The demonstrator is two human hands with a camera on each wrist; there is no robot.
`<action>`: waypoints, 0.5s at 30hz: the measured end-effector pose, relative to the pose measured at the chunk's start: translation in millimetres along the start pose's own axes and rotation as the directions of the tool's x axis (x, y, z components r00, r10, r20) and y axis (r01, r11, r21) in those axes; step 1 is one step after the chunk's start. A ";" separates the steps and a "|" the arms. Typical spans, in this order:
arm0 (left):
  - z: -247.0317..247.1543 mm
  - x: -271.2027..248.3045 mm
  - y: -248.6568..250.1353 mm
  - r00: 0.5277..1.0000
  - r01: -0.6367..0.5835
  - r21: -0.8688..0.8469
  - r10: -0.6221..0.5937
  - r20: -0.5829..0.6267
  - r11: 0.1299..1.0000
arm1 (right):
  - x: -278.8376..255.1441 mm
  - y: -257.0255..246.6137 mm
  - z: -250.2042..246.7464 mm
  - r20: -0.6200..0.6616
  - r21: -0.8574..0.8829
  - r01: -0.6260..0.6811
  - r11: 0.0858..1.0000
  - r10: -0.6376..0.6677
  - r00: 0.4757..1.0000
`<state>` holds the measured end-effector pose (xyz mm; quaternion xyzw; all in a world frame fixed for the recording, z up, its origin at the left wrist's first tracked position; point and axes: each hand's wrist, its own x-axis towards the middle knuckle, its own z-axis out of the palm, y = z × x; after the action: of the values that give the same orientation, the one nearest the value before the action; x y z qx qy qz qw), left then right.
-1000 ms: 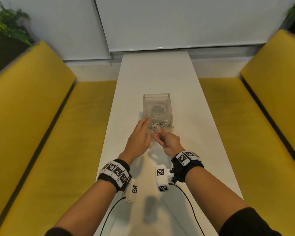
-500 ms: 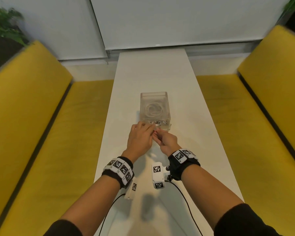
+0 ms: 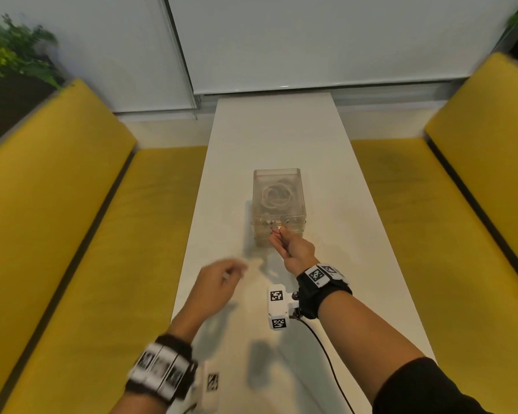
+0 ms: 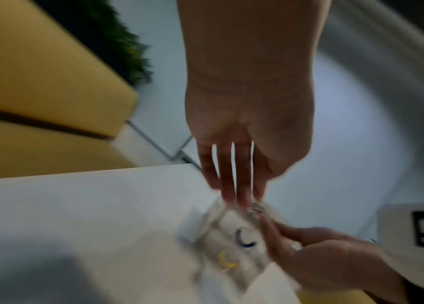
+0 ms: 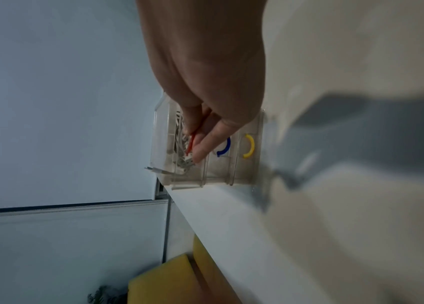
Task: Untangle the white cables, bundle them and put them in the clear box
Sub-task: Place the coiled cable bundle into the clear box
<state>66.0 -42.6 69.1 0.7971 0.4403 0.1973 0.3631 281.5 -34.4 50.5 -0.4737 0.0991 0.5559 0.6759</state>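
Observation:
The clear box (image 3: 296,186) stands mid-table, with coiled white cables (image 3: 277,195) inside its top compartment. Its front has stacked drawers with a red handle (image 5: 191,144), a blue handle (image 5: 224,147) and a yellow handle (image 5: 249,146). My right hand (image 3: 277,233) is at the box front and pinches the red handle between thumb and forefinger (image 5: 203,150). My left hand (image 3: 231,274) hovers blurred over the table's left side, nearer me than the box, and holds nothing. In the left wrist view its fingers (image 4: 237,185) hang straight and relaxed.
The narrow white table (image 3: 275,130) runs away from me between two yellow benches (image 3: 57,204) (image 3: 461,204). A white wall and blinds close the far end, with a plant (image 3: 9,58) at the far left. A black cable (image 3: 320,345) trails from my right wrist camera.
My left hand has left the box front and pulled back toward me and to the left. My right hand has stayed at the box front on the red handle.

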 end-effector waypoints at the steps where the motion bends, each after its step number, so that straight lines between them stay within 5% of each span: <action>1: -3.3 -27.4 -17.6 0.993 0.069 -0.031 -0.065 0.102 0.997 | 1.0 -0.6 0.3 0.003 -0.004 0.001 1.000 -0.001 1.000; 3: -7.3 -85.5 -51.6 0.924 0.264 0.009 -0.256 0.284 0.965 | 3.7 -2.3 1.3 0.007 -0.011 0.005 1.000 -0.004 1.000; 4: -8.2 -109.9 -71.6 0.852 0.405 0.007 -0.380 0.360 0.914 | 4.5 -2.8 2.2 0.005 -0.015 0.008 1.000 -0.008 1.000; 6: -7.6 -155.3 -102.6 0.752 0.445 0.019 -0.384 0.536 0.896 | 5.5 -4.5 4.4 0.001 -0.021 0.018 1.000 -0.018 1.000; 8: -9.8 -191.2 -120.3 0.758 0.345 -0.037 -0.255 0.600 0.938 | 7.0 -4.2 4.5 -0.005 -0.029 0.017 0.999 -0.017 1.000; 10: -8.3 -194.2 -111.1 0.741 0.414 0.072 -0.382 0.552 0.907 | 6.9 -3.6 3.7 -0.004 -0.034 0.019 0.999 -0.019 1.000; 11: -9.6 -194.8 -97.6 0.748 0.493 0.071 -0.464 0.475 0.867 | 6.5 -3.3 3.6 -0.003 -0.037 0.021 0.999 -0.021 1.000; 12: -9.2 -194.3 -86.2 0.807 0.430 0.179 -0.465 0.364 0.885 | 6.5 -3.0 3.5 -0.005 -0.039 0.023 0.999 -0.023 1.000; 13: -12.0 -191.6 -71.2 0.893 0.316 0.311 -0.391 0.221 0.896 | 5.9 -2.9 3.6 -0.007 -0.041 0.023 0.999 -0.024 1.000; 15: -9.4 -149.0 -40.2 0.979 0.198 0.106 -0.201 0.023 0.975 | 3.7 -3.0 4.1 -0.011 -0.045 0.023 0.999 -0.023 1.000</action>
<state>-42.1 -150.7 45.8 0.7696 0.5216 0.1236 0.3469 283.7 -28.7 51.8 -0.4930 0.0849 0.5475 0.6709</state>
